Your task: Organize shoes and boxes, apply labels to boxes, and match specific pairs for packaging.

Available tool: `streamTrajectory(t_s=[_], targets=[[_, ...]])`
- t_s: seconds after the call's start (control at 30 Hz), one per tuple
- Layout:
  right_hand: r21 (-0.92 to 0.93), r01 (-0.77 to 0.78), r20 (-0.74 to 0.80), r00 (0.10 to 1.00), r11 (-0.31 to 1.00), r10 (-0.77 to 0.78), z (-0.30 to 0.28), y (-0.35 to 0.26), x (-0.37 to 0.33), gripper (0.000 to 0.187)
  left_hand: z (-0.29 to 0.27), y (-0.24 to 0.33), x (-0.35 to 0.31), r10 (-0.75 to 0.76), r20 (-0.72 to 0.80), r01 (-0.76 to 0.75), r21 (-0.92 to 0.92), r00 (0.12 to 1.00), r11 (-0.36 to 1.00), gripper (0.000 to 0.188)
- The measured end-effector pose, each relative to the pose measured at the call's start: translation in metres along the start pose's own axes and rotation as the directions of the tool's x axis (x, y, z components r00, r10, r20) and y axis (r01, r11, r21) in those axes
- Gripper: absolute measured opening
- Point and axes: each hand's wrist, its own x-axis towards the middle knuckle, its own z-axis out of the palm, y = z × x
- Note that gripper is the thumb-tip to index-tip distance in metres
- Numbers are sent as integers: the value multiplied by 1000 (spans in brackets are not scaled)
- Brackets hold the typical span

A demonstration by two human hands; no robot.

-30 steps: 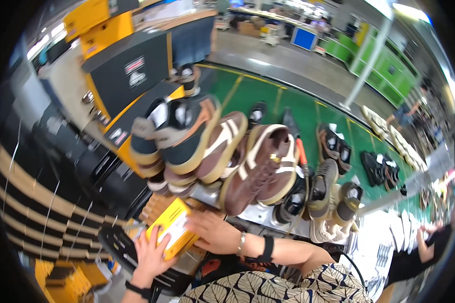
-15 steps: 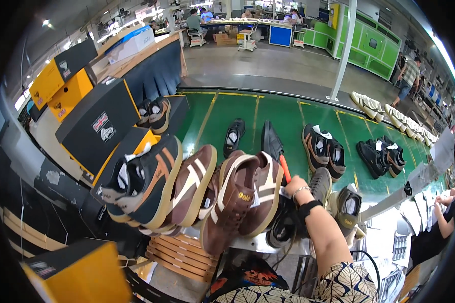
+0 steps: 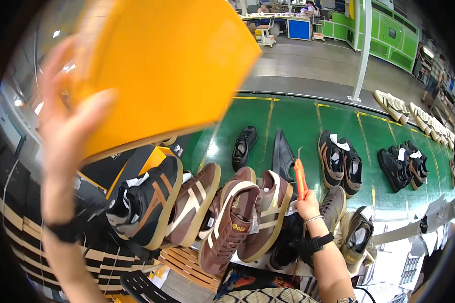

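Our left hand [image 3: 68, 116] is blurred, its thumb apart from the fingers, clasping a yellow box [image 3: 162, 65] by its left end; we cannot tell where the hidden fingertips press. Our right hand [image 3: 308, 204] has its fingers curled tightly round an orange-handled tool [image 3: 301, 181] over the near edge of the green belt [image 3: 296, 116]. The box is in the air, left of the green belt. We judge it stiff, smooth cardboard, light for its bulk, inclined to slip or dent, and best gripped by opposite edges. We make out no print on its broad face. Gold lettering marks the brown shoes [image 3: 230, 230] at the belt's near edge; white tags [image 3: 338, 143] sit in shoes on the belt.
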Motion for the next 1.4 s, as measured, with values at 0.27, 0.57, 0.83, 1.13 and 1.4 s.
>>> streamTrajectory(t_s=[0.27, 0.57, 0.83, 1.13, 1.4], targets=[[90, -118, 119, 987, 989, 107, -2, 15, 7, 41, 179, -72, 18, 173, 413, -311, 295, 894, 903, 68], [-211, -59, 33, 997, 976, 68, 14, -4, -6, 31, 233, -173, 22, 1, 435, -253, 523, 901, 814, 63], [397, 208, -254, 961, 894, -111, -36, -28, -65, 32, 267, -228, -31, 64, 610, -459, 519, 790, 721, 70], [612, -126, 255, 966, 781, -44, -92, -89, -93, 55, 230, -267, -6, -336, 887, -477, 456, 317, 752, 76], [287, 257, 102, 950, 923, -296, -77, -36, -68, 43, 348, -200, -55, -424, 860, -82, 462, 284, 883, 34]])
